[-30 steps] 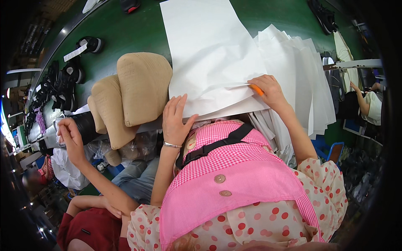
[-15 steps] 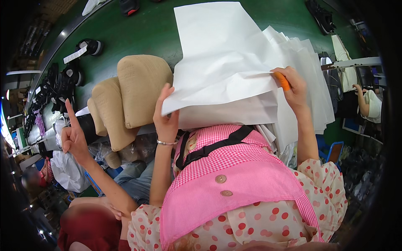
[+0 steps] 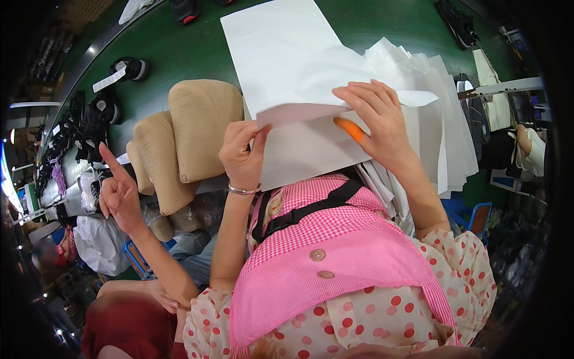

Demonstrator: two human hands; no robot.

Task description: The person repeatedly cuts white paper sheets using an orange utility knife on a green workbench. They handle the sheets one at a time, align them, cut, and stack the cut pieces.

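A large white paper sheet lies over more white sheets on the green table, its near edge raised and curled. My left hand, with a bracelet at the wrist, pinches the sheet's near left corner between thumb and fingers. Farther right, my right hand has its fingers stretched out over the curled edge. Its thumb, in an orange finger cover, stands apart from the fingers. Beneath and to the right, a fanned stack of white paper sheets spreads over the table.
Several tan, padded-looking shaped pieces stand left of the paper. A black shoe with a white tag and more dark shoes lie farther left. A co-worker's hand points upward at the left. Another black shoe is far right.
My right hand has moved left and let go of the right edge, now lying on the sheet with fingers stretched. My left hand has shifted slightly right, pinching the corner. The sheet has turned and slid left.
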